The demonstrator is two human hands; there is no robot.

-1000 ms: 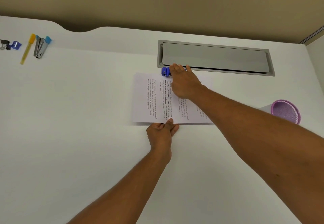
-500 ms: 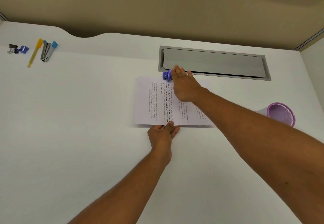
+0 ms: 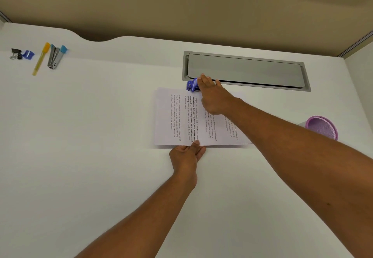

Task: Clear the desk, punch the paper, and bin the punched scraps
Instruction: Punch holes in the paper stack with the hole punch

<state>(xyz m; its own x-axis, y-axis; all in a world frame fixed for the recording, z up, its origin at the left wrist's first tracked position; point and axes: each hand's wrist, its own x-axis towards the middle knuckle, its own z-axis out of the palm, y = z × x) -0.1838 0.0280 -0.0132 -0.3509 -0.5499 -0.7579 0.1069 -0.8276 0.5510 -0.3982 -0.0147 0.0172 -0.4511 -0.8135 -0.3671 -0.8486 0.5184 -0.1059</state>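
Observation:
A printed sheet of paper lies flat on the white desk, its text running sideways. My left hand pinches the paper's near edge, thumb on top. My right hand lies palm down over a blue hole punch that sits at the paper's far edge. Most of the punch is hidden under my fingers. A purple mesh cup stands to the right, beyond my right forearm.
A grey metal cable hatch is set into the desk just behind the punch. At the far left lie a black binder clip, a blue sharpener, a yellow pen and a stapler. A beige partition rises behind the desk.
Both hands stay where they were on the paper and punch. Only the camera has tilted up a little, so everything sits lower in the frame.

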